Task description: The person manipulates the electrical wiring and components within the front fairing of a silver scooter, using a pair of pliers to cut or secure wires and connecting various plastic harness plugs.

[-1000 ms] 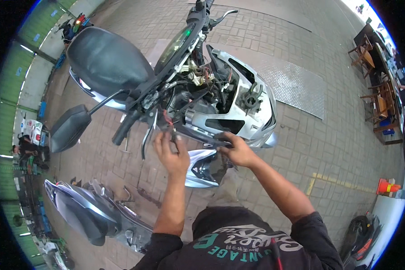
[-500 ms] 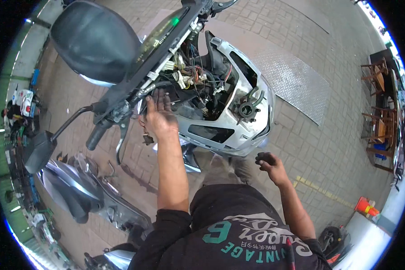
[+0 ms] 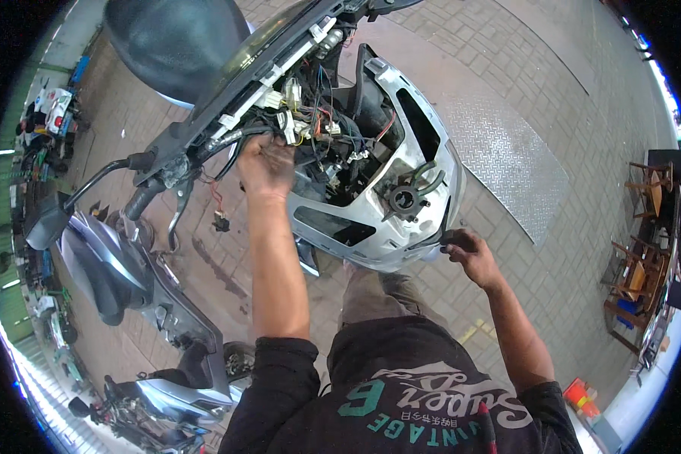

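A motor scooter's front stands stripped open, its silver body panel around a cavity of loose wires and connectors. My left hand reaches in under the handlebar cover, palm up. Its fingers go in among the wires beside a white connector, so their grip is hidden. Lower right, my right hand has its fingers curled at the panel's near right edge, thumb beneath. A black round fitting with hose stubs sits on the panel. Left of my left hand dangles a dark plug on red wires.
A brake lever and a mirror stick out to the left. A second scooter stands at the lower left. On the brick floor lies a metal tread plate. Wooden chairs line the right side.
My left hand has pushed deeper among the wires, and its fingers are now hidden. My right hand has come up to the panel's edge. The whole view has shifted slightly.
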{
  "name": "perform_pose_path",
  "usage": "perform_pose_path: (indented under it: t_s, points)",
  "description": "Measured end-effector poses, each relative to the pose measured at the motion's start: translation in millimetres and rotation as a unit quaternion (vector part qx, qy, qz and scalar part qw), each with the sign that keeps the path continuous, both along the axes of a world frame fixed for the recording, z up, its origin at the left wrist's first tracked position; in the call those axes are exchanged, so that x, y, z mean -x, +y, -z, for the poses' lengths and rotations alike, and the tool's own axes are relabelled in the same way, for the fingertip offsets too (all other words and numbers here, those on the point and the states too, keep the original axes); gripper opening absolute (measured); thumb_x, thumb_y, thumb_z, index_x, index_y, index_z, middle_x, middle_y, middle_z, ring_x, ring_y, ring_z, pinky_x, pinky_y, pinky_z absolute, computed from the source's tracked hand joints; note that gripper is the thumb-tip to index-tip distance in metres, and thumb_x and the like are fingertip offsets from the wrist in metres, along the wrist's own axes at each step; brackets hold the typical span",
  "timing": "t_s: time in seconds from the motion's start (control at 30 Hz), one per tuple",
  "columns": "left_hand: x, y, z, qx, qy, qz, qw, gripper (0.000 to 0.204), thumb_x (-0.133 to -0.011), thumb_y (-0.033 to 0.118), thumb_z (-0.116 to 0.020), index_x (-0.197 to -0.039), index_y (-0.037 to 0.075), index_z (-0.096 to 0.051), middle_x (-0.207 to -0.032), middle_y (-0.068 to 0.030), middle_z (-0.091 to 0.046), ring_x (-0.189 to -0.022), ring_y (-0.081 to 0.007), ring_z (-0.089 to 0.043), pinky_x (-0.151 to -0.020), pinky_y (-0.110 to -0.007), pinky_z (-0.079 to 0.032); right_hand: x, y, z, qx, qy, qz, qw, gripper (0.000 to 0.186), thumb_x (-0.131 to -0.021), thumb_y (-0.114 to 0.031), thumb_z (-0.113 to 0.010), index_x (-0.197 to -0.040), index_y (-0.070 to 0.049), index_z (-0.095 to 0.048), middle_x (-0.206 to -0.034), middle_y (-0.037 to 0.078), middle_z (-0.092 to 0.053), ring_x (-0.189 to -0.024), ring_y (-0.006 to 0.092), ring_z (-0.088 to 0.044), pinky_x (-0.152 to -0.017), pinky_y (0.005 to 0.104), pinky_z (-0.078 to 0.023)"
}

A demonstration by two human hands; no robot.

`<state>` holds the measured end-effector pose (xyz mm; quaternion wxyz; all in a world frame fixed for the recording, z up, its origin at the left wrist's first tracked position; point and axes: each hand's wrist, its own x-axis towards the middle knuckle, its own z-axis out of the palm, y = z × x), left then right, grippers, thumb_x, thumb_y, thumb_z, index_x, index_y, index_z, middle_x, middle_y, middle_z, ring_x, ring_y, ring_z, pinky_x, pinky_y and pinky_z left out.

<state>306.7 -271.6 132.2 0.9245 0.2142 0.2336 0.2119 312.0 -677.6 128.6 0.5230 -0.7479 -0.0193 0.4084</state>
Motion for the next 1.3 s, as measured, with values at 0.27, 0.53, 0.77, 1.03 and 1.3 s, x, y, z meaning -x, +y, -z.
perform_pose_path:
  t_s: [0.27, 0.53, 0.77, 1.03, 1.3]
  points:
    - [-3, -21, -29, -0.096, 0.087, -0.016, 0.991, 0.003, -0.078, 0.005, -0.056, -0.08, 0.004, -0.057, -0.079, -0.0078, -0.06, -0.076, -0.0224, -0.06, -0.072, -0.037, -0.049, -8, -7, 10, 0.01, 0.029, -0.031, 0.999, 0.023, -0.082, -0.009, -0.058, -0.102, 0.002, -0.056, -0.092, 0.006, -0.062, -0.079, 0.012, -0.054, -0.071, 0.0272, -0.044]
    - [7, -37, -31, -0.277, 0.121, -0.031, 0.953, 0.043, -0.076, 0.0, -0.059, -0.117, -0.001, -0.045, -0.108, -0.01, -0.053, -0.093, -0.0195, -0.055, -0.08, -0.036, -0.047, -33, 65, -15, -0.072, -0.036, -0.064, 0.995, 0.023, -0.082, -0.007, -0.059, -0.102, 0.003, -0.055, -0.096, 0.009, -0.062, -0.089, 0.0142, -0.056, -0.08, 0.0283, -0.043]
    - [14, -78, -24, -0.745, 0.305, -0.17, 0.568, 0.053, -0.072, 0.007, -0.067, -0.118, -0.003, -0.043, -0.124, -0.0216, -0.035, -0.11, -0.0318, -0.042, -0.088, -0.039, -0.042, -71, 160, -29, -0.109, -0.266, 0.014, 0.958, 0.02, -0.078, 0.002, -0.055, -0.097, -0.001, -0.057, -0.094, 0.007, -0.059, -0.087, 0.0172, -0.057, -0.076, 0.0285, -0.045]
    - [-4, -66, -39, -0.906, 0.324, -0.107, 0.249, 0.034, -0.073, 0.031, -0.069, -0.1, 0.012, -0.061, -0.118, -0.0115, -0.045, -0.104, -0.0339, -0.042, -0.086, -0.048, -0.034, -103, 200, 10, -0.044, -0.332, 0.033, 0.942, 0.027, -0.072, 0.005, -0.053, -0.097, -0.001, -0.059, -0.099, 0.014, -0.059, -0.094, 0.0303, -0.058, -0.085, 0.0337, -0.044]
    - [-1, -44, -55, -0.865, 0.223, -0.11, 0.437, 0.026, -0.082, 0.01, -0.062, -0.103, -0.005, -0.055, -0.11, -0.0173, -0.052, -0.1, -0.0316, -0.053, -0.079, -0.038, -0.047, -145, 163, 21, -0.284, -0.03, 0.276, 0.918, 0.021, -0.083, 0.004, -0.048, -0.102, 0.003, -0.057, -0.093, 0.012, -0.062, -0.082, 0.0181, -0.061, -0.07, 0.028, -0.051]
